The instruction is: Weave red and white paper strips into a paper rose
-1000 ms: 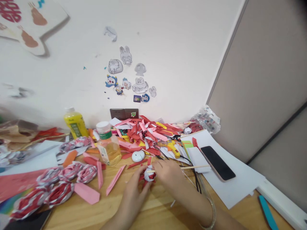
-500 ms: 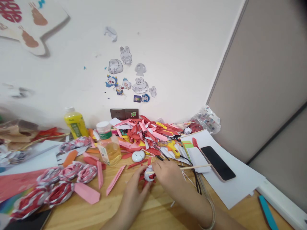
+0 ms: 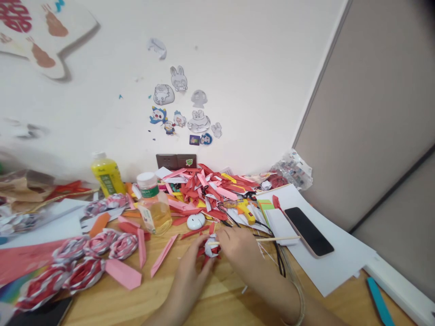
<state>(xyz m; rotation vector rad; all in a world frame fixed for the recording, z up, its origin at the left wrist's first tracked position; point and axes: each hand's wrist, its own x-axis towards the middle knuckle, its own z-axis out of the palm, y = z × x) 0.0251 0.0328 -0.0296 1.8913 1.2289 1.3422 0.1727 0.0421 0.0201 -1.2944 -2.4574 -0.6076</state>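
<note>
A white wall (image 3: 258, 68) rises behind the wooden table (image 3: 112, 308), and along its foot lies a heap of folded paper strips (image 3: 217, 188), mostly red and pink. Right of the heap, a white sheet (image 3: 326, 271) bears a dark phone (image 3: 309, 231).

The person's 2 hands meet in front of the heap. The right hand (image 3: 239, 246) is closed on a thin stick (image 3: 280, 238); its fingertips are largely hidden behind the back of the hand, so their exact pinch cannot be told. The stick's long axis runs nearly level, left to right, with a short end showing past the fingers on the left and a longer end reaching right towards the phone. Whether that far end touches the phone is unclear.

The left hand (image 3: 190, 265) curls its fingers and thumb around a red-and-white paper piece (image 3: 211, 249), gripping it from the left, just above the table. This piece lies immediately left of the right hand's fingers, with the stick's short end across its pale face; the depth of contact cannot be told.
</note>
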